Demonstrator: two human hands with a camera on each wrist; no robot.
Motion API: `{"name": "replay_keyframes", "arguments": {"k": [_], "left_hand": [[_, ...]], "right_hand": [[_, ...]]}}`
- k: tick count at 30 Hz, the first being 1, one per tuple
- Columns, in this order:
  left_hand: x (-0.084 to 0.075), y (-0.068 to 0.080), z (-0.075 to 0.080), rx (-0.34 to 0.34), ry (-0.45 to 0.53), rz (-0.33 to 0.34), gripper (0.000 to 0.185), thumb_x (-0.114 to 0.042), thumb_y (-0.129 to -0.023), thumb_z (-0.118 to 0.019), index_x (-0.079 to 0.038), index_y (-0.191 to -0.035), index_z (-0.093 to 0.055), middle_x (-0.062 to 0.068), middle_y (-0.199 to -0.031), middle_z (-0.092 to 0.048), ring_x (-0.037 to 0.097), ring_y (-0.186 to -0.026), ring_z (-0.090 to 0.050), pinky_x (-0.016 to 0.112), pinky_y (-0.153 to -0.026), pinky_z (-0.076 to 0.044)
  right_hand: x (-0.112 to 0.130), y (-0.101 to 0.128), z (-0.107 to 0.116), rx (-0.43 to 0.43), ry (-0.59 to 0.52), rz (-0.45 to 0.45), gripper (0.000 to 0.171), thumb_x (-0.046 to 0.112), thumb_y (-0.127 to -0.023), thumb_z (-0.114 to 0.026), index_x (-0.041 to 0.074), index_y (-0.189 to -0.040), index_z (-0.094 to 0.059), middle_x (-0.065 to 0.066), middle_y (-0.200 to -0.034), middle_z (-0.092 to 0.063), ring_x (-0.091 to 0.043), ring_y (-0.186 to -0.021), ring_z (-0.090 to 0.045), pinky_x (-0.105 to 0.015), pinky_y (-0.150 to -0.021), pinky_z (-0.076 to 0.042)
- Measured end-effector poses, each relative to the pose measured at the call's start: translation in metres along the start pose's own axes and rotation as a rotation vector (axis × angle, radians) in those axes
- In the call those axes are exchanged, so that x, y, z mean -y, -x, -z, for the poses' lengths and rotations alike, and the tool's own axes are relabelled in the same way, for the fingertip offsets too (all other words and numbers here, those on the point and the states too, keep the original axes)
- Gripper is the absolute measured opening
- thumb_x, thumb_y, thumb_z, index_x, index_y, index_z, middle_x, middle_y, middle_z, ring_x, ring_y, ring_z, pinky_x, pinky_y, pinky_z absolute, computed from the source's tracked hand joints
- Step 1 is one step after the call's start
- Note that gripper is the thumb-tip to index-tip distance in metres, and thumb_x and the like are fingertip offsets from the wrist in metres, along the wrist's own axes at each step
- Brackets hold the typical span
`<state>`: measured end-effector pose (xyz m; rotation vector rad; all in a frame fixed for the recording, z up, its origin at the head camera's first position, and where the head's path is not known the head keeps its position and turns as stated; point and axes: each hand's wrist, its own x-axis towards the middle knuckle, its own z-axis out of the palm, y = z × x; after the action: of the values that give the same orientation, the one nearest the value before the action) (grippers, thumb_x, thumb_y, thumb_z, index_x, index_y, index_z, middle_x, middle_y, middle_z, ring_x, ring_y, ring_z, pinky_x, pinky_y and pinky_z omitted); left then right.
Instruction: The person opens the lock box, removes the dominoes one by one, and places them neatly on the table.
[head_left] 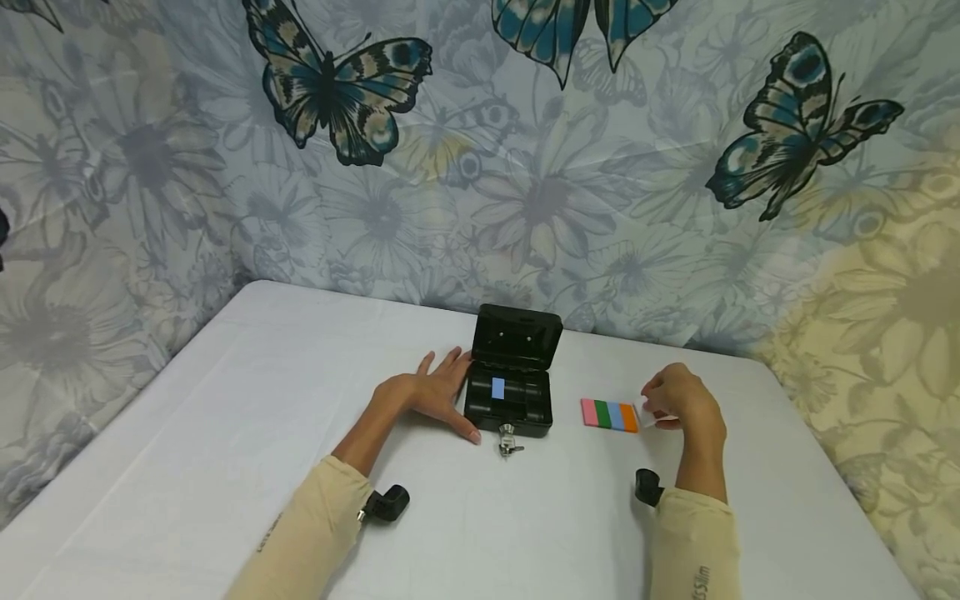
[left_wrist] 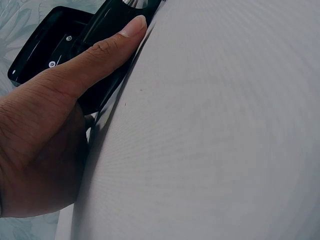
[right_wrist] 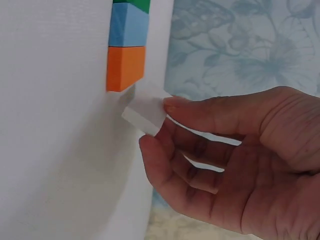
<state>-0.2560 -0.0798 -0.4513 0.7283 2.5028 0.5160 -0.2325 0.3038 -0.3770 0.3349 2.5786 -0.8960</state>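
A black cash box (head_left: pixel 531 427) stands with its lid (head_left: pixel 517 333) raised. A light blue block (head_left: pixel 498 388) lies inside it, and keys (head_left: pixel 507 450) hang from the lock at its front. My left hand (head_left: pixel 433 395) is spread along the box's left side, the thumb reaching toward the front corner; in the left wrist view the thumb lies against the box wall. To the right, my right hand (head_left: pixel 681 398) pinches a small white block (right_wrist: pixel 146 111) between thumb and fingertips. The white block is just off the orange block (right_wrist: pixel 126 67), the end piece of a coloured row.
The row also has a pink block (head_left: pixel 590 412), a green block (head_left: pixel 603 414) and a blue block (head_left: pixel 616 415), set edge to edge. A white cloth covers the table (head_left: pixel 480 533). Butterfly-patterned fabric (head_left: pixel 450 208) hangs close behind its far edge.
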Motion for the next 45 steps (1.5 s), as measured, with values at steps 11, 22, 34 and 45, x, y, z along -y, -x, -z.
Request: {"name": "replay_keyframes", "arguments": {"k": [11, 22, 34, 45], "left_hand": [[0.0005, 0.0006, 0.0002, 0.0, -0.003, 0.004, 0.136, -0.066, -0.079, -0.079, -0.01, -0.169, 0.006, 0.01, -0.178, 0.011, 0.025, -0.166, 0.013, 0.057, -0.132, 0.012], [0.0011, 0.0022, 0.0009, 0.006, 0.011, -0.005, 0.138, -0.069, -0.078, -0.078, -0.009, -0.169, 0.007, 0.01, -0.178, 0.012, 0.024, -0.166, 0.014, 0.054, -0.132, 0.015], [0.0022, -0.0015, -0.001, 0.01, 0.016, -0.004, 0.138, -0.067, -0.077, -0.079, -0.01, -0.169, 0.008, 0.01, -0.178, 0.012, 0.025, -0.166, 0.015, 0.055, -0.132, 0.016], [0.0027, 0.0017, 0.0004, -0.009, 0.04, -0.02, 0.144, -0.074, -0.072, -0.08, -0.01, -0.169, 0.006, 0.01, -0.178, 0.01, 0.027, -0.166, 0.013, 0.057, -0.132, 0.013]], "right_hand": [[-0.0053, -0.0044, -0.0025, 0.002, 0.01, -0.027, 0.033, -0.006, -0.092, -0.062, -0.017, -0.123, -0.065, -0.014, -0.09, -0.069, -0.023, -0.082, -0.065, -0.034, -0.073, -0.065], [-0.0051, -0.0033, -0.0024, 0.025, -0.02, -0.026, 0.035, -0.007, -0.091, -0.063, -0.019, -0.124, -0.064, -0.015, -0.091, -0.07, -0.021, -0.081, -0.066, -0.035, -0.074, -0.066], [-0.0078, -0.0026, -0.0007, 0.053, -0.064, -0.025, 0.035, -0.006, -0.091, -0.065, -0.02, -0.123, -0.062, -0.012, -0.086, -0.069, -0.019, -0.078, -0.066, -0.035, -0.074, -0.066], [-0.0058, -0.0004, -0.0007, 0.067, -0.072, -0.012, 0.03, -0.005, -0.091, -0.063, -0.021, -0.116, -0.062, -0.012, -0.077, -0.07, -0.018, -0.07, -0.068, -0.033, -0.071, -0.066]]}}
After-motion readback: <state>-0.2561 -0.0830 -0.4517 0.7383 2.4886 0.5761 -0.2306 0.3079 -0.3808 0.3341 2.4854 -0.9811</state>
